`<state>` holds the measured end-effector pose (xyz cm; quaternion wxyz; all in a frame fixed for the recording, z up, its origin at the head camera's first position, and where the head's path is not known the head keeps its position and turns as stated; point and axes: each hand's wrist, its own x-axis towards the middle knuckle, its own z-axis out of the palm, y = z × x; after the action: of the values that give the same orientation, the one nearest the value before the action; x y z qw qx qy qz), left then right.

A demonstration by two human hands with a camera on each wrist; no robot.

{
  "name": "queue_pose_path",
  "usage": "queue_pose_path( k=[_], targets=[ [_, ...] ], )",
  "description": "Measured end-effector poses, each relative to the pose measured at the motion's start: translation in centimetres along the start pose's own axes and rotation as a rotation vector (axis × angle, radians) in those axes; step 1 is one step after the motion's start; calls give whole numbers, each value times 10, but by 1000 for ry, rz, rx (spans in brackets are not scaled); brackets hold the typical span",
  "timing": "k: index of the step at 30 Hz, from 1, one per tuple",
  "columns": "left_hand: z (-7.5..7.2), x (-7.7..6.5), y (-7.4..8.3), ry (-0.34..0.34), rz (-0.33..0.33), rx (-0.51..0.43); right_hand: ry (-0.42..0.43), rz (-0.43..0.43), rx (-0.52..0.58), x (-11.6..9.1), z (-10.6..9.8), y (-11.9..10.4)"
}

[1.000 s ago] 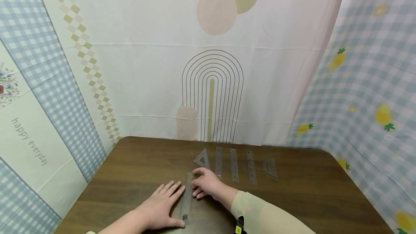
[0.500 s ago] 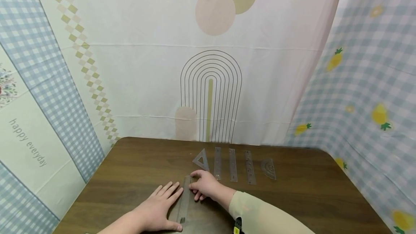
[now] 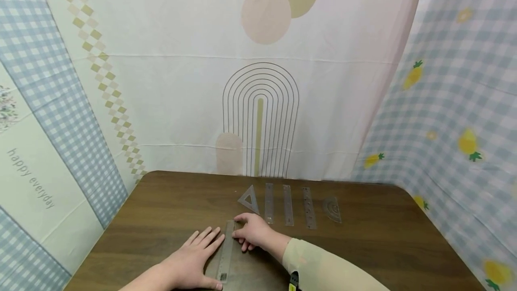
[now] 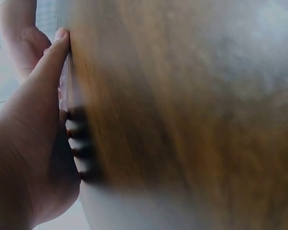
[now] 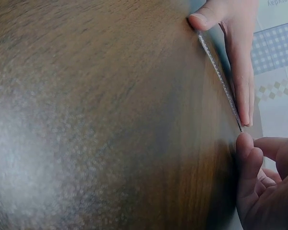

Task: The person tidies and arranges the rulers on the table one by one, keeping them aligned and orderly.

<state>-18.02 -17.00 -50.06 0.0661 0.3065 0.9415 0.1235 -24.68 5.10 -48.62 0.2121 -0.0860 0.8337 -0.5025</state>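
Plainly, fingers (image 3: 214,245) at both ruler (image 3: 227,250) edges.

Place: from my seat I read this as a small nook screened with cloth on three sides; whether it stands in a home or a studio, I can't tell.
Back cloth (image 3: 181,102): white, printed with arches, fold creases showing.
Left cloth (image 3: 50,89): blue checks, plus the words "happy everyday".
Right cloth (image 3: 448,111): pale blue checks with yellow pineapples, hanging in waves.
Table (image 3: 169,210): brown wood grain, rounded far corners.
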Motion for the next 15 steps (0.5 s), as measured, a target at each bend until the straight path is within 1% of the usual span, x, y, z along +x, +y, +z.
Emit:
queue_pose_path(
  k=[3,9,15],
  targets=[
    [0,-1,-1,1,0,3,-1,-6,-18,0,0,0],
    [1,-1,0,30,15,32,12,-17,-42,1,0,0],
    [0,-1,1,40,28,31,30,-15,-84,1,2,0]
  ],
)
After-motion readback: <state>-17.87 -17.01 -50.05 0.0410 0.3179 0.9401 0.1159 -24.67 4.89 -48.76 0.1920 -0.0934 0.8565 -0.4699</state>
